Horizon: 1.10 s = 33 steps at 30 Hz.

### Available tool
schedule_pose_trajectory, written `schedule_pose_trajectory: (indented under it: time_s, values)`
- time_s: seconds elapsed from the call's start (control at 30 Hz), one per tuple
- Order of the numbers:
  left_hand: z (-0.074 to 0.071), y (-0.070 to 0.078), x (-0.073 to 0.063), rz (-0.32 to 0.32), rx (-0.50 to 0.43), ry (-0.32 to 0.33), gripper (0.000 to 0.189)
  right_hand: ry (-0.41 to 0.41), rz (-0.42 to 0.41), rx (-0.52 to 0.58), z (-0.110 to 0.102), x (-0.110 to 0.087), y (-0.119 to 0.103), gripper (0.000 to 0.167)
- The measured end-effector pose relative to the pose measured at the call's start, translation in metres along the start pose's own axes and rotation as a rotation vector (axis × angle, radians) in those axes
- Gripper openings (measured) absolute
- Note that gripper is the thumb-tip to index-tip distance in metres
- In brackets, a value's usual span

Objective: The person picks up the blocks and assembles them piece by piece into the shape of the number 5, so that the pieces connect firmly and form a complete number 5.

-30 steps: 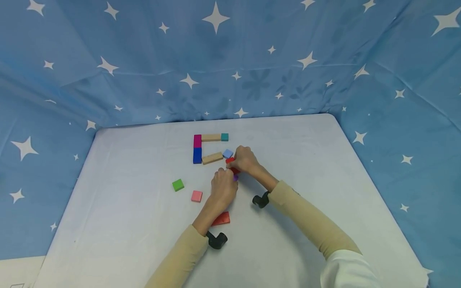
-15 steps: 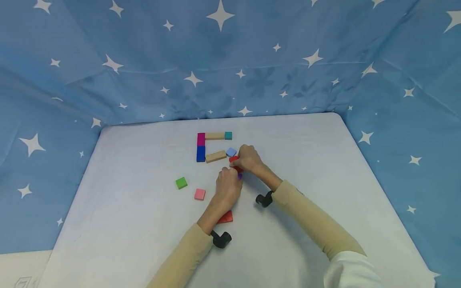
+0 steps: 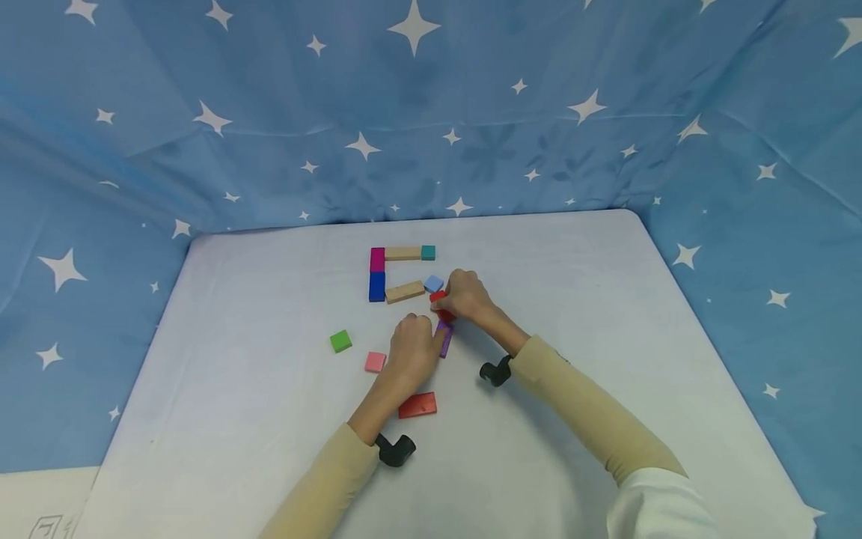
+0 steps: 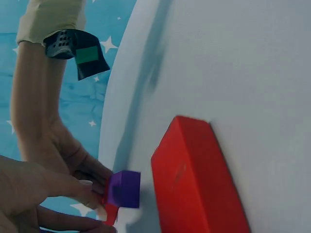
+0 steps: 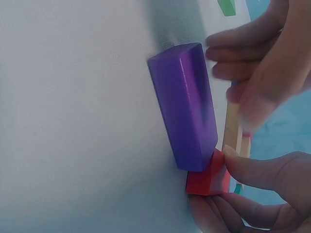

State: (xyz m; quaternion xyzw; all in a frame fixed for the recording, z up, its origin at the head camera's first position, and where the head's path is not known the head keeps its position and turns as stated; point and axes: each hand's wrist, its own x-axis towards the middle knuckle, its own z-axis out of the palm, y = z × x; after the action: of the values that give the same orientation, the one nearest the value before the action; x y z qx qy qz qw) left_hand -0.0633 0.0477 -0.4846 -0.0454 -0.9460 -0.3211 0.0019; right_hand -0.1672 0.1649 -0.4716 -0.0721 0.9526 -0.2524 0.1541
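My right hand (image 3: pixel 466 296) pinches a small red block (image 5: pixel 208 180) between thumb and fingers, down on the white table. End to end with it lies a purple block (image 5: pixel 182 107), touching or nearly touching the red one. Close beside the purple block is my left hand (image 3: pixel 412 348); in the right wrist view its fingers stand apart from the block and hold nothing. A light blue block (image 3: pixel 434 284) sits just beyond the red one, at the end of a slanted plain wooden block (image 3: pixel 405 292). Another red block (image 4: pixel 194 174) lies nearer the left wrist.
Farther back, a blue block (image 3: pixel 377 287), a magenta block (image 3: pixel 377 260), a plain wooden block (image 3: pixel 403 254) and a teal block (image 3: pixel 428 253) form a bracket shape. Loose to the left lie a green block (image 3: pixel 340 341) and a pink block (image 3: pixel 375 362). Blue star-patterned cloth surrounds the table.
My left hand has let go of the purple block and drawn slightly left, uncovering it and more of the nearer red block. My right hand stays on its red block.
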Motion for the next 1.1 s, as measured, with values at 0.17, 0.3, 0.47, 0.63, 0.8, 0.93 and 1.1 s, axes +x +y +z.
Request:
schedule_pose_trajectory:
  time_s: [0.17, 0.3, 0.47, 0.63, 0.8, 0.93, 1.1]
  values:
    - [-0.011, -0.002, -0.004, 0.038, 0.042, -0.044, 0.036, -0.005, 0.030, -0.012, -0.001, 0.000, 0.000, 0.037]
    - [-0.017, -0.001, -0.010, 0.065, 0.048, -0.096, 0.022, -0.001, 0.027, -0.018, 0.000, 0.000, 0.001, 0.039]
    - [-0.020, -0.001, -0.019, 0.092, 0.081, -0.160, 0.026, 0.007, 0.023, -0.024, 0.000, 0.000, 0.001, 0.040]
    - [-0.020, -0.001, -0.033, 0.133, 0.125, -0.204, 0.035, 0.011, 0.035, -0.027, 0.002, 0.000, 0.001, 0.042]
    - [-0.016, -0.005, -0.047, 0.190, 0.199, -0.248, 0.037, 0.006, 0.037, -0.022, 0.003, 0.001, 0.001, 0.043]
    - [-0.014, -0.013, -0.058, 0.235, 0.250, -0.269, 0.035, 0.002, 0.027, -0.022, 0.003, 0.001, 0.001, 0.042]
    - [-0.014, -0.020, -0.068, 0.264, 0.265, -0.279, 0.029, 0.006, 0.028, -0.023, 0.003, 0.000, 0.000, 0.042]
